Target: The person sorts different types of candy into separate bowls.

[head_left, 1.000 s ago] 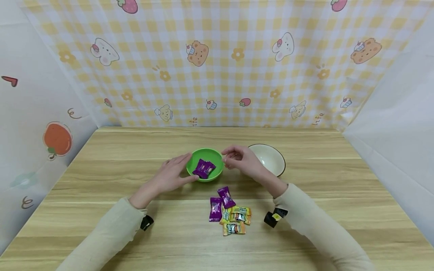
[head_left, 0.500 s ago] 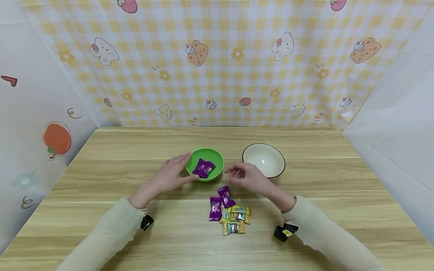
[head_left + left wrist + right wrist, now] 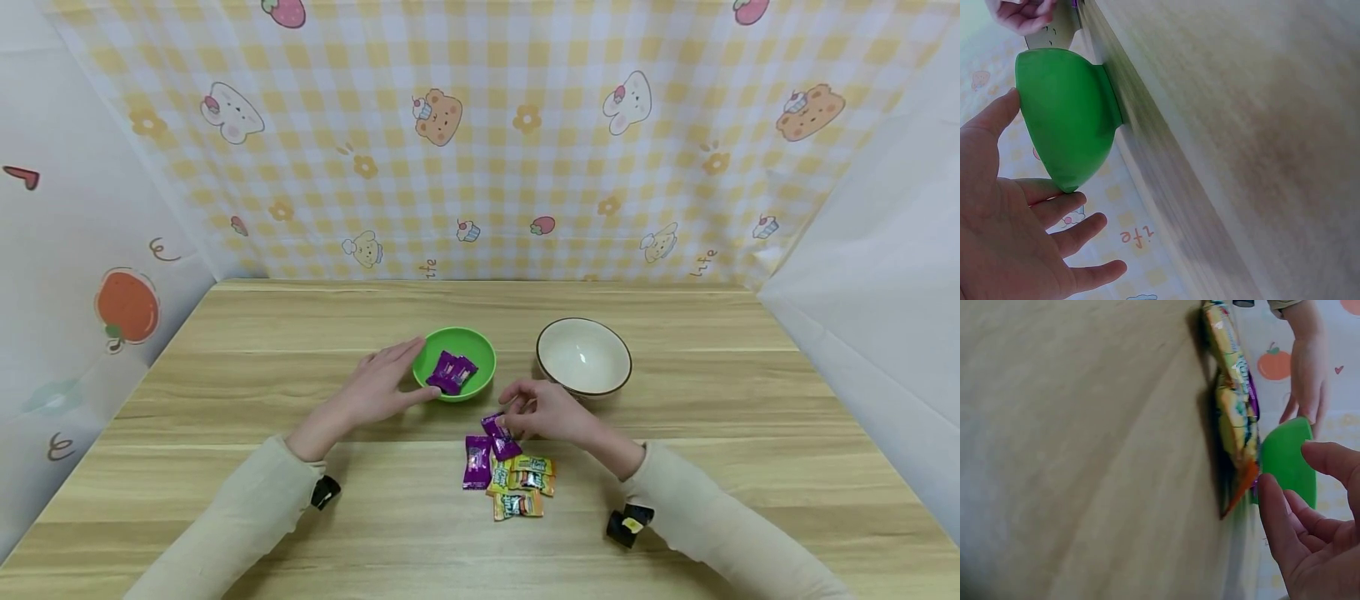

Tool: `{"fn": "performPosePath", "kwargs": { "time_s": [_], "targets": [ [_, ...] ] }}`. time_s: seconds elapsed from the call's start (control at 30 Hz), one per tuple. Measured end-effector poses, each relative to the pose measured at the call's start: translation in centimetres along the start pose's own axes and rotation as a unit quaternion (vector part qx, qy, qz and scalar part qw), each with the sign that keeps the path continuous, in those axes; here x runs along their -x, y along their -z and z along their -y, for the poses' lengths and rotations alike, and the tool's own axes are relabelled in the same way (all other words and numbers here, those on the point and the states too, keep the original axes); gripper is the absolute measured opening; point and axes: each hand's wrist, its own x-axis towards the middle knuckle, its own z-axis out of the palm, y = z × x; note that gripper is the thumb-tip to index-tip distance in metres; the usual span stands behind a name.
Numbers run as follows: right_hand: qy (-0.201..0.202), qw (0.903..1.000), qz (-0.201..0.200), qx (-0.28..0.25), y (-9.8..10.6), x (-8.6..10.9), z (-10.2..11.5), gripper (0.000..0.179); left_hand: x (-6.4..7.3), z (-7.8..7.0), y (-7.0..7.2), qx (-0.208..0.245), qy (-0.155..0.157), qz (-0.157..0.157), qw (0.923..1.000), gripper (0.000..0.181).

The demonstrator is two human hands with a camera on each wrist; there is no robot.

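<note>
My left hand (image 3: 375, 385) touches the rim of a green bowl (image 3: 474, 343) with thumb and index finger, its fingers spread and fairly straight. Inside the bowl lie purple-wrapped candies (image 3: 453, 373). Over the upper end of a loose purple candy (image 3: 502, 443) hovers my right hand (image 3: 553, 410), fingers bent. The right wrist view shows a gap between that hand's thumb and index finger (image 3: 1277, 519), with nothing between them. A second purple candy (image 3: 477, 463) lies just left of the first. Several yellow candies (image 3: 531, 482) are bunched below them.
A white bowl (image 3: 585, 354) with a dark rim stands right of the green one, behind my right hand. The wooden table (image 3: 247, 350) ends at a yellow checked cloth (image 3: 480, 175) at the back. Black straps (image 3: 628, 527) sit at both wrists.
My right hand has moved from between the two bowls down toward me, to the loose purple candy. The left hand has stayed at the green bowl.
</note>
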Motion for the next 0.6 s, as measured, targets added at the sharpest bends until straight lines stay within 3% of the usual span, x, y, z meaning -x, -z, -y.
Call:
{"fn": "performPosePath", "kwargs": {
  "time_s": [0.33,0.6],
  "targets": [
    [0.01,0.996,0.003,0.088,-0.46,-0.57,-0.59,0.032,-0.02,-0.03,0.0,0.001,0.001,-0.001,1.0,0.085],
    [0.066,0.9852,0.025,0.156,-0.83,-0.84,-0.53,0.036,0.0,0.01,0.02,0.004,0.003,-0.001,1.0,0.086]
  ]
}}
